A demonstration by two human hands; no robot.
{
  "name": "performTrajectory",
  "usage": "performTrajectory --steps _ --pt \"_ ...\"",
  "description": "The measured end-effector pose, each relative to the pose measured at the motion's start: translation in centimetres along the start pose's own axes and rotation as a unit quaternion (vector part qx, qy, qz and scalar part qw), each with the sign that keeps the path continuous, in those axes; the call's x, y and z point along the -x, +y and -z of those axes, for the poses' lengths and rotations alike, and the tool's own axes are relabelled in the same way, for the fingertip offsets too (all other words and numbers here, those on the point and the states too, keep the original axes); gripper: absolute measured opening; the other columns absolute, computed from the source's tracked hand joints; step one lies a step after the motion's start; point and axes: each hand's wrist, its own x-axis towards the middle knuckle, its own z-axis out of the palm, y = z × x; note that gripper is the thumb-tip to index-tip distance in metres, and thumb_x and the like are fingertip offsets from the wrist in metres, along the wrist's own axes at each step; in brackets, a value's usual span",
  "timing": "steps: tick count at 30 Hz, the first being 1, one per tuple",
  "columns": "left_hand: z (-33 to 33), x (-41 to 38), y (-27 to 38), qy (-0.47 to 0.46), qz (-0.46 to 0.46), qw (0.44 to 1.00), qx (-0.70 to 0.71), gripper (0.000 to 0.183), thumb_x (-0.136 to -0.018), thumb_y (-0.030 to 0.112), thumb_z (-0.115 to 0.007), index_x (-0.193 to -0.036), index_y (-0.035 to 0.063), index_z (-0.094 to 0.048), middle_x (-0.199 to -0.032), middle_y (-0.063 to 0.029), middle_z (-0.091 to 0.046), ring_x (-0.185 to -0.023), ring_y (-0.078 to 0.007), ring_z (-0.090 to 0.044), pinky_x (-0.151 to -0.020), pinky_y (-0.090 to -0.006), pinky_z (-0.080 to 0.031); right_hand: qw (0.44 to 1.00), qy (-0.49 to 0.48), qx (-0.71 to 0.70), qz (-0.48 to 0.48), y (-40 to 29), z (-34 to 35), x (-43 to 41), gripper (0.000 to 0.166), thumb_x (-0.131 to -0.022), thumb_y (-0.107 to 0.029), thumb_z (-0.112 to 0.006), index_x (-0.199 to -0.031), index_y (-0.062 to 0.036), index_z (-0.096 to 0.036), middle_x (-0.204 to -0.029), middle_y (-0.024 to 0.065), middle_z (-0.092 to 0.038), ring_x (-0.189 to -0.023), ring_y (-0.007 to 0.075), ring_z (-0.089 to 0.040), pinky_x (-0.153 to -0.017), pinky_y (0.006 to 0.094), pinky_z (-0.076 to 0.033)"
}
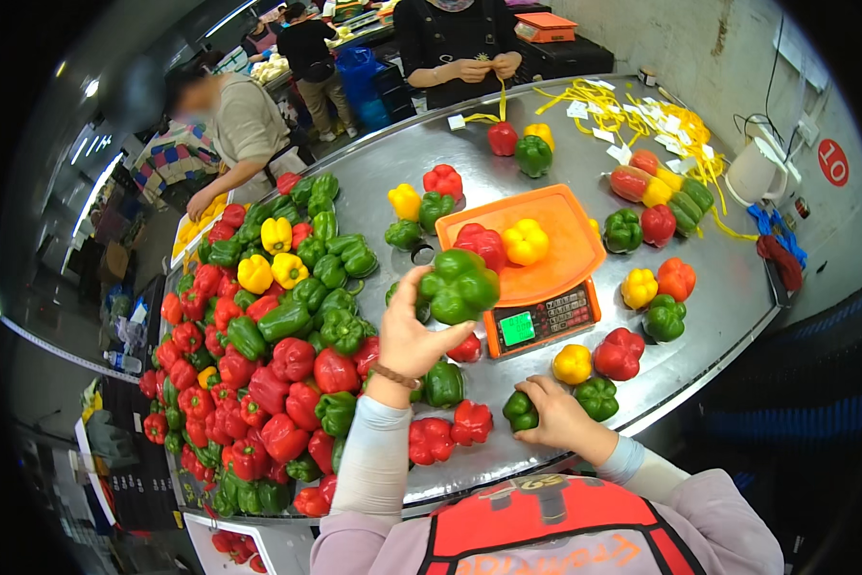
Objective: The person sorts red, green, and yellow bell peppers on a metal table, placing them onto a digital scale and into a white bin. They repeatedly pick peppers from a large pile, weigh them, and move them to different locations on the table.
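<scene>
My left hand [418, 334] grips a green bell pepper [461, 286], held up at the near left edge of the orange weighing pan [560, 215]. In that pan lie a red bell pepper [481, 244] and a yellow bell pepper [525, 241]. Below the pan, the digital scale [546, 318] shows a lit green display. My right hand [556, 413] has its fingers around a smaller green bell pepper [520, 411], low over the metal table [502, 460] near its front edge. Just right of that hand sits a trio of yellow, red and green peppers [596, 397].
A large heap of red, green and yellow peppers [272, 402] covers the table's left side. Yellow ties with white tags [661, 122] lie at the back right, near a white kettle [755, 171]. Across the table a person [459, 57] handles a tie; another person [247, 129] reaches into a crate.
</scene>
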Motion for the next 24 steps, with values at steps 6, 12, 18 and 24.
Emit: performTrajectory --steps 6,12,18,24 --pt "-6.5 2.4 -0.7 -0.073 -0.063 0.993 -0.074 0.08 -0.058 0.024 -0.089 -0.126 0.0036 -0.053 -0.119 -0.0124 -0.057 -0.109 -0.0268 -0.058 -0.093 -0.0367 -0.047 0.999 0.05 -0.008 -0.017 1.4 -1.4 2.2 0.079 -0.061 -0.027 -0.086 -0.128 -0.0056 -0.051 -0.131 0.024 -0.047 -0.113 0.0432 -0.054 -0.094 0.0451 -0.048" --pt "-10.8 -1.3 0.0 -0.034 -0.121 0.969 -0.211 0.08 -0.061 0.031 -0.086 -0.128 0.0034 -0.052 -0.124 -0.0143 -0.058 -0.114 -0.0336 -0.055 -0.094 -0.044 -0.045 0.998 0.055 0.006 -0.024 2.0 -1.5 1.5 0.08 -0.06 -0.027 -0.088 -0.128 -0.0062 -0.051 -0.132 0.024 -0.046 -0.113 0.0433 -0.054 -0.095 0.0451 -0.048" --pt "-11.5 -2.9 -2.0 -0.002 -0.118 0.961 -0.25 0.091 -0.067 0.04 -0.083 -0.138 0.0001 -0.044 -0.133 -0.0192 -0.049 -0.115 -0.0366 -0.053 -0.097 -0.0459 -0.043 0.997 0.053 0.013 -0.06 1.9 -2.5 0.1 0.082 -0.06 -0.027 -0.088 -0.13 -0.0073 -0.05 -0.135 0.0237 -0.044 -0.117 0.0431 -0.052 -0.097 0.0459 -0.047" --pt "-9.4 -2.9 -3.5 0.035 -0.158 0.967 -0.196 0.092 -0.068 0.037 -0.085 -0.14 0.0008 -0.043 -0.132 -0.0212 -0.048 -0.116 -0.0374 -0.052 -0.098 -0.0456 -0.043 0.996 0.056 0.059 -0.037 1.4 -3.5 -0.7 0.079 -0.063 -0.028 -0.086 -0.131 -0.0085 -0.05 -0.136 0.0215 -0.045 -0.119 0.0401 -0.05 -0.098 0.0445 -0.046"
